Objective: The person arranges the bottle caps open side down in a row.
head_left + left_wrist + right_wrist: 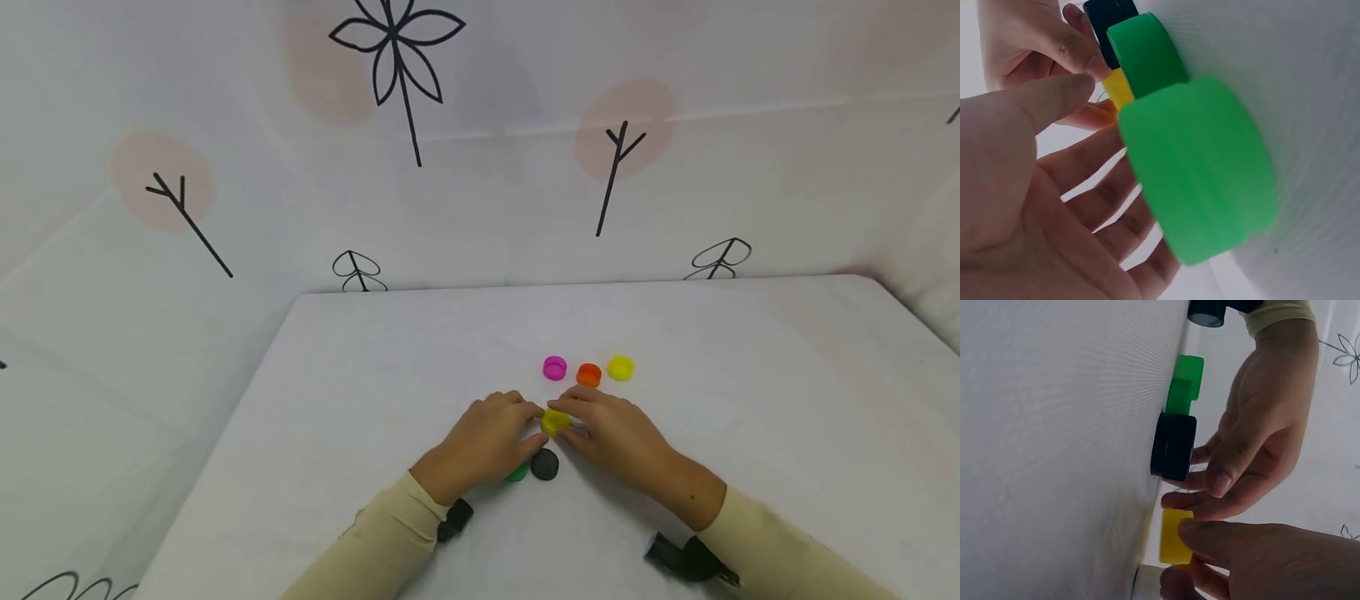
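Note:
My right hand [621, 433] pinches a small yellow cap [556, 422] between thumb and fingers; the right wrist view shows the thumb on the yellow cap [1175, 537] close over the white surface. A whitish round piece [1148, 582] is by the fingers of that hand. My left hand [487, 437] is at the cap's other side, fingers spread and loosely bent, fingertips right at the cap. Below it sit a black cap [544, 464] and, partly hidden by the hand, green caps. The left wrist view shows a darker green cap [1147, 53] and a light green cap [1200, 172].
Beyond the hands, a magenta cap [555, 367], an orange cap [588, 375] and another yellow cap [620, 367] form a row on the white table [360, 358]. Dark wrist camera mounts [686, 560] hang under the sleeves. A patterned cloth backs the table.

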Available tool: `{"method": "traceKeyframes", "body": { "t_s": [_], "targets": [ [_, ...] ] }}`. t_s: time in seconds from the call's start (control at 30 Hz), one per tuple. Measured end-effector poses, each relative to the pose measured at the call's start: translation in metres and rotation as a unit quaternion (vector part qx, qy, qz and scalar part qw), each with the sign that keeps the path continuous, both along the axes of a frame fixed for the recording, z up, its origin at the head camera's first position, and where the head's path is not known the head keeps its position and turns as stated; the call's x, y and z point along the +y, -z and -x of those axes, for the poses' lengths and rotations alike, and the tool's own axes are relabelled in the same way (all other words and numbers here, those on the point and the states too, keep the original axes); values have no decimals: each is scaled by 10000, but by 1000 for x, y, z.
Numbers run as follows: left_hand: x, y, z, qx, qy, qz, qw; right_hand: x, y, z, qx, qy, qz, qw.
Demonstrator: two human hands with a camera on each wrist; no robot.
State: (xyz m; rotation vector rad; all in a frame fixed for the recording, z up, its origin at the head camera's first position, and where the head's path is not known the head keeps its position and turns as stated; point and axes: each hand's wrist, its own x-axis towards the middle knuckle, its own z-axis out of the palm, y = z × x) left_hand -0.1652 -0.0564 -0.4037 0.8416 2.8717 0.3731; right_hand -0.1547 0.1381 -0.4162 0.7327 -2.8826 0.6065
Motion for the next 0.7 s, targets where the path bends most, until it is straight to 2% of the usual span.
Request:
{"method": "traceKeyframes", "body": {
  "t_s": [0.1,0.23,0.4,0.53,0.7],
  "targets": [
    [-2,0,2,-61,-66,-234,9997,0,0,0,211,-57,110,9997],
    [-3,-3,3,-197,-224,-689,9972,0,-1,-1,273,-11,346,9990],
    [-4,-9,1,-425,-550,-1249,9897,1,-3,-2,204,-41,1002,9947],
    [-4,-13,0,-538,-761,-1616,9824,0,-4,-3,172,-220,1710,9849],
    [-5,-14,-2,-505,-788,-2024,9748,1,-2,-5,370,-492,2319,9708]
  ]
}}
